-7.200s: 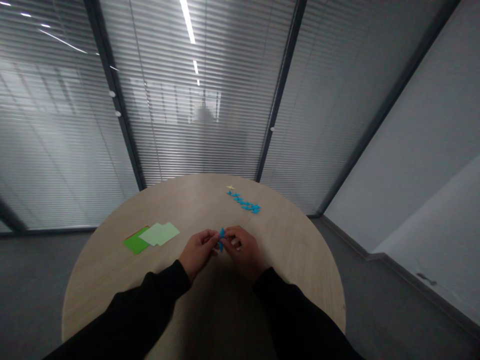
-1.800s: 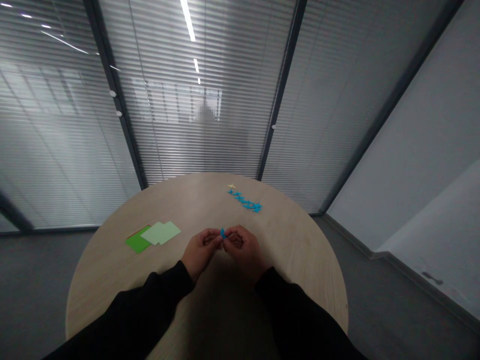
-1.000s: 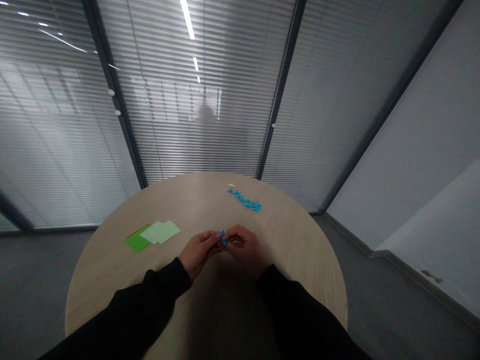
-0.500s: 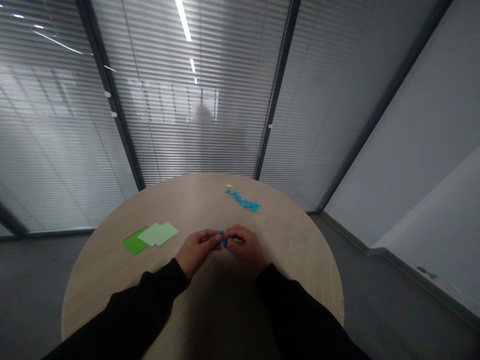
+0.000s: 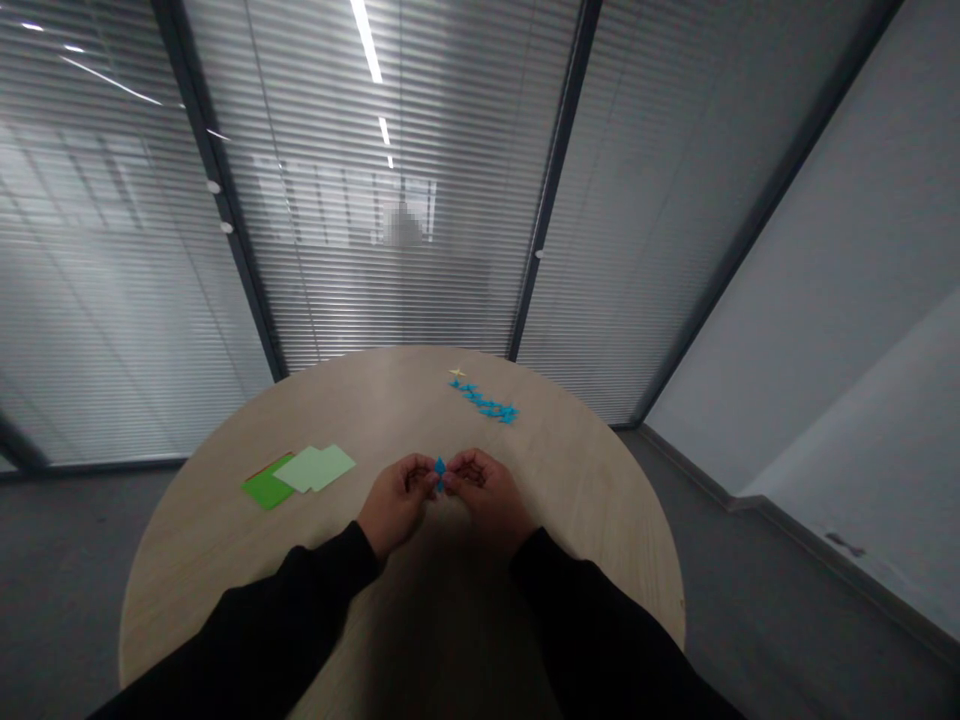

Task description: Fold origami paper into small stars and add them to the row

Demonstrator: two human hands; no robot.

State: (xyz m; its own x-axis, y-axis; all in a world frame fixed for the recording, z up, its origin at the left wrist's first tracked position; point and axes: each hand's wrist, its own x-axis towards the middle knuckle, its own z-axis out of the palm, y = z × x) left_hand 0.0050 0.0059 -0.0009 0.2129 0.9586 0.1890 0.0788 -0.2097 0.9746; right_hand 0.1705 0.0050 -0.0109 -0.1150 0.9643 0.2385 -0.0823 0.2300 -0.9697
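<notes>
Between my fingertips, above the near middle of the table, is a small blue folded-paper piece (image 5: 440,466) with pointed ends at top and bottom. My left hand (image 5: 395,503) pinches it from the left, and my right hand (image 5: 491,497) pinches it from the right. The fingers cover its middle. Farther off lies a slanting row of several blue folded-paper pieces (image 5: 487,406), with one pale yellow folded-paper piece (image 5: 457,373) at the row's far left end.
Left of my hands, pale green paper sheets (image 5: 330,467) overlap a brighter green sheet (image 5: 268,487) with a reddish edge behind it. All rest on a round wooden table (image 5: 202,560). Beyond its far edge stands a glass partition with blinds (image 5: 420,300); a white wall (image 5: 810,330) rises at right.
My fingers have shifted on the blue folded-paper piece, and more of its upper point shows. The other papers lie where they were.
</notes>
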